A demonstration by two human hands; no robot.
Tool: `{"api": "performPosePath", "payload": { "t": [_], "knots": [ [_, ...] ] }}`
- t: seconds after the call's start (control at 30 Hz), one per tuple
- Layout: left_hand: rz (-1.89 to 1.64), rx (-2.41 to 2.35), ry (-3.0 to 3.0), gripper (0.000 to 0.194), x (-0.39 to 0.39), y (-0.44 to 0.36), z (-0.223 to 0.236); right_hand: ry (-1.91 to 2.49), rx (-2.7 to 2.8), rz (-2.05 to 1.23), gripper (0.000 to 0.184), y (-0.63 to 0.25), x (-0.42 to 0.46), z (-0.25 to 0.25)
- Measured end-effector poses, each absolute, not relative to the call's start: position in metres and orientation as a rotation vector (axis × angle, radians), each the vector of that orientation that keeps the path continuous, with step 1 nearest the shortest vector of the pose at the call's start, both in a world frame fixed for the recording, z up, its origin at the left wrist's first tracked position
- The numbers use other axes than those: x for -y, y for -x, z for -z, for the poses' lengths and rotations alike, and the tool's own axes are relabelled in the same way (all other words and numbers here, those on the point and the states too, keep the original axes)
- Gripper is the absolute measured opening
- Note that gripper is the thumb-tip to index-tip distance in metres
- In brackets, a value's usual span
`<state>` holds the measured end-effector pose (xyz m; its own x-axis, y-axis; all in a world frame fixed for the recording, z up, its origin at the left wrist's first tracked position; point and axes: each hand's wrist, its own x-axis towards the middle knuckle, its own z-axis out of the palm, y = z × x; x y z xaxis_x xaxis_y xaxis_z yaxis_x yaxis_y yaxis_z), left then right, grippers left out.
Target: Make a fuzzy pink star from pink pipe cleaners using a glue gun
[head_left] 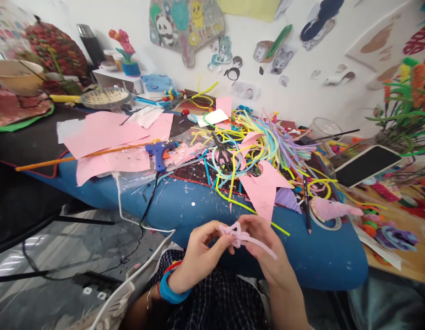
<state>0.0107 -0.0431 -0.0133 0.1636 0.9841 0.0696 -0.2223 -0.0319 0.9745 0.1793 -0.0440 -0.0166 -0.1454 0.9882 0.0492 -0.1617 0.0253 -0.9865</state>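
Observation:
Low in the middle of the head view, both hands meet around a light pink pipe cleaner (237, 233) bent into loops. My left hand (207, 250) pinches the looped part between thumb and fingers. On the other side my right hand (265, 245) has its fingers curled against the same piece, and a loose pink tail sticks out across it toward the lower right. The right fingertips are partly hidden behind the loops. Just beyond the hands lies a cut pink paper (260, 197) with a small star drawn on it.
Scissors (223, 153) lie among a heap of coloured pipe cleaners (267, 133). A blue glue gun (160, 153) rests left, its cord hanging over the blue table edge (185, 197). At right are a pencil (306, 206), a tape roll (331, 224) and a phone (367, 165).

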Motion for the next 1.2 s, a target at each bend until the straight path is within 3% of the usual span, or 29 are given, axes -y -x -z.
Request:
{"api": "performPosePath", "payload": {
  "t": [0.23,0.37,0.6,0.63,0.8,0.87,1.03,1.2],
  "knots": [
    [-1.299,-1.116,-1.475,0.006,0.037,-0.02,0.012,1.202,1.757,0.008,0.017,-0.176,0.059,-0.013],
    [-1.36,-1.158,-1.57,0.009,0.033,-0.024,0.014,1.241,1.835,0.143,0.007,-0.162,0.042,-0.024],
    [-1.463,-1.216,-1.574,0.013,0.025,-0.033,0.02,1.379,1.677,0.272,0.004,-0.15,0.034,-0.013],
    [-1.488,-1.219,-1.549,0.012,0.026,-0.034,0.022,1.381,1.631,0.273,0.002,-0.149,0.036,-0.008],
    [-1.545,-1.245,-1.429,0.012,0.029,-0.042,0.033,1.311,1.388,-0.227,0.039,-0.145,0.044,0.017],
    [-1.521,-1.21,-1.415,0.013,0.029,-0.043,0.033,1.32,1.358,-0.379,0.045,-0.149,0.043,0.021],
    [-1.36,-1.018,-1.184,0.003,0.022,-0.043,0.022,1.218,1.49,-0.531,0.039,-0.171,0.027,0.015],
    [-1.245,-0.85,-0.959,0.009,0.01,-0.038,0.015,1.124,1.497,-0.916,0.035,-0.186,0.013,0.007]
  ]
}}
